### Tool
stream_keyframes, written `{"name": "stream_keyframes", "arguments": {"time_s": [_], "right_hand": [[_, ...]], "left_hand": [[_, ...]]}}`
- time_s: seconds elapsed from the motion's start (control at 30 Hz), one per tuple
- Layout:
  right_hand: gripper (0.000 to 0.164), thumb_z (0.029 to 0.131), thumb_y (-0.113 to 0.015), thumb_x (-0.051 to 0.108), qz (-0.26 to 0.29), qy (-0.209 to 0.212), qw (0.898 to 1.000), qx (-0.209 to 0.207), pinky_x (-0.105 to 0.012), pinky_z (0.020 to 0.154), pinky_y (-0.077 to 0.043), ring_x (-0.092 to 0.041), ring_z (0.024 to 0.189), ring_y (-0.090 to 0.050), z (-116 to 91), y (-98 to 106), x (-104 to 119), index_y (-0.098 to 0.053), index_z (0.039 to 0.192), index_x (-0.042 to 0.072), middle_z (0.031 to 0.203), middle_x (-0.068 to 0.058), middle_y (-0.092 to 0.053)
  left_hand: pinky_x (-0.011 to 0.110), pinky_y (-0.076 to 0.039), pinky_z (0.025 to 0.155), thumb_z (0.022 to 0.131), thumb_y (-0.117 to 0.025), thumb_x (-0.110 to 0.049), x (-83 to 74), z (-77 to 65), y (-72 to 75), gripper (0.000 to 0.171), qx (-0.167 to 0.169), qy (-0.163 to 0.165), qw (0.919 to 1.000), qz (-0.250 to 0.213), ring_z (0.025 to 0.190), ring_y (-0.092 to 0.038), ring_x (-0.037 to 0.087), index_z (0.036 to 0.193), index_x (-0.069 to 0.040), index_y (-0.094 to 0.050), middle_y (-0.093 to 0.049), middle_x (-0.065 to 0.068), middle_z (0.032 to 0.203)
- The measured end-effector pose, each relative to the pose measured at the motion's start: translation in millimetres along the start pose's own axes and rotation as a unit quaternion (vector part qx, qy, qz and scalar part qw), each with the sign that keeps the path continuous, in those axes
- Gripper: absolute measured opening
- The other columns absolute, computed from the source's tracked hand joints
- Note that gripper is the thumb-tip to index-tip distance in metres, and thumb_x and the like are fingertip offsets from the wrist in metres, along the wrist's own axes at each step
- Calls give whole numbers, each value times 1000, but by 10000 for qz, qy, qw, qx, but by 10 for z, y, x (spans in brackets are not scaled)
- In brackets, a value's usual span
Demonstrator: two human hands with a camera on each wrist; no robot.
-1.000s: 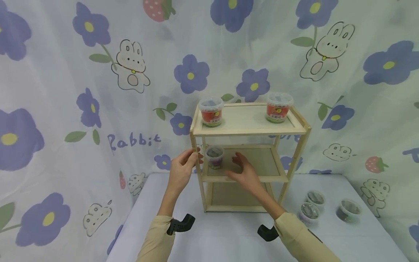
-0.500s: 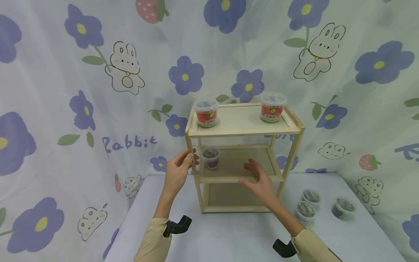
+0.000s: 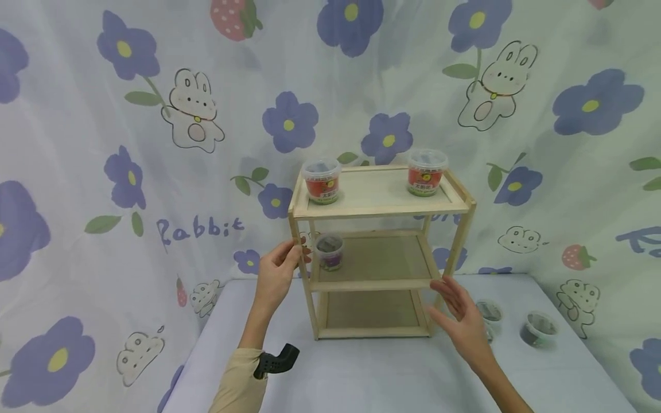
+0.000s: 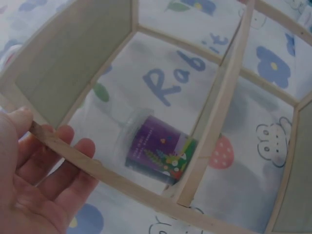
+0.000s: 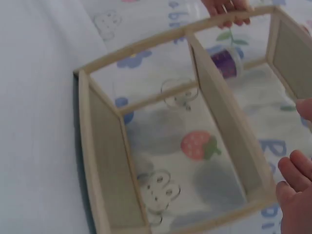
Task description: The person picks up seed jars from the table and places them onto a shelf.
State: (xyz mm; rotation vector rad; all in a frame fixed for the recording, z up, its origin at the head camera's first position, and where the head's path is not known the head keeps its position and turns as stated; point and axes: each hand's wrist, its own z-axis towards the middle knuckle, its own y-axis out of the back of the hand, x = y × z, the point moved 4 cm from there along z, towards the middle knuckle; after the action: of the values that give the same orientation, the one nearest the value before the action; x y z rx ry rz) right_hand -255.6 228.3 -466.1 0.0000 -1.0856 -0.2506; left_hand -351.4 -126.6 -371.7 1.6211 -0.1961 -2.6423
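Observation:
A small wooden three-tier shelf [image 3: 372,285] stands on the white table. My left hand [image 3: 275,276] holds its left front post [image 4: 117,180], thumb on one side and fingers curled behind, as the left wrist view shows. On the left of the middle tier sits a clear-lidded tub with a purple label [image 4: 158,146], just right of that hand. My right hand [image 3: 463,322] holds nothing; its loosely bent fingers hover by the shelf's right front post, and it partly hides a tub on the table behind it.
Two red-labelled tubs stand on the top tier, one at the left [image 3: 322,188], one at the right [image 3: 426,179]. More lidded tubs [image 3: 538,330] are on the table [image 3: 361,378] right of the shelf. A flower-and-rabbit curtain [image 3: 232,189] hangs behind.
My right hand has moved away from the purple-labelled tub, rightward and out of the middle tier to the right front post. My left hand keeps its hold on the left post.

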Motion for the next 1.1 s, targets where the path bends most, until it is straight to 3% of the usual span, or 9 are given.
{"name": "stream_keyframes", "arguments": {"time_s": [0.2,0.4,0.53,0.67,0.83,1.0,1.1], "right_hand": [[78,91,-72,5,-706,-791,9914,-764,-5,106,-31,9,132,-40,-323,441,-314,-28,155,11,143,2,-51],[85,92,-72,16,-1252,-1723,9700,-1172,-3,109,-20,-3,145,-25,-570,723,-776,-18,158,8,155,-18,-35],[90,90,-74,11,-1132,-1979,9646,-1326,-6,112,-14,-28,149,-20,-667,779,-1062,-14,156,-1,156,-26,-25],[96,89,-74,8,-945,-2210,9623,-1272,-13,117,-9,-45,146,-16,-741,803,-1312,-5,154,-8,155,-34,-17],[99,88,-74,8,-814,-2626,9528,-1287,-31,123,-8,-48,144,-18,-780,830,-1525,-1,153,-11,153,-39,-17],[100,89,-73,11,-928,-2818,9486,-1099,-52,121,-15,-53,143,-19,-734,836,-1615,0,152,-13,152,-42,-14],[104,89,-75,21,-1143,-3056,9402,-973,-54,120,-17,-52,144,-18,-712,816,-1645,1,153,-11,154,-40,-11]], "left_hand": [[29,-56,91,102,-57,-27,29,-78,48,33,-29,144,9998,133,90,-70,24,120,-2,-68,-73,3,95],[26,-55,91,103,-55,-28,63,-115,88,34,-26,193,9996,215,92,-70,21,121,-1,-67,-73,3,95],[26,-55,91,103,-56,-28,64,-80,98,33,-17,104,9998,186,91,-70,20,119,-1,-67,-72,5,96],[26,-55,90,103,-56,-28,56,-42,82,33,-15,15,9998,174,90,-70,18,117,0,-68,-72,-1,95],[25,-55,91,103,-55,-26,46,-16,34,34,40,1,9999,127,90,-70,16,119,1,-67,-72,-4,94],[25,-55,91,103,-55,-26,23,10,-4,34,53,-11,9999,90,90,-70,16,120,1,-67,-72,-4,94],[25,-55,91,103,-56,-27,21,12,2,34,60,-20,9999,108,90,-70,17,119,1,-67,-72,-4,93]]}}
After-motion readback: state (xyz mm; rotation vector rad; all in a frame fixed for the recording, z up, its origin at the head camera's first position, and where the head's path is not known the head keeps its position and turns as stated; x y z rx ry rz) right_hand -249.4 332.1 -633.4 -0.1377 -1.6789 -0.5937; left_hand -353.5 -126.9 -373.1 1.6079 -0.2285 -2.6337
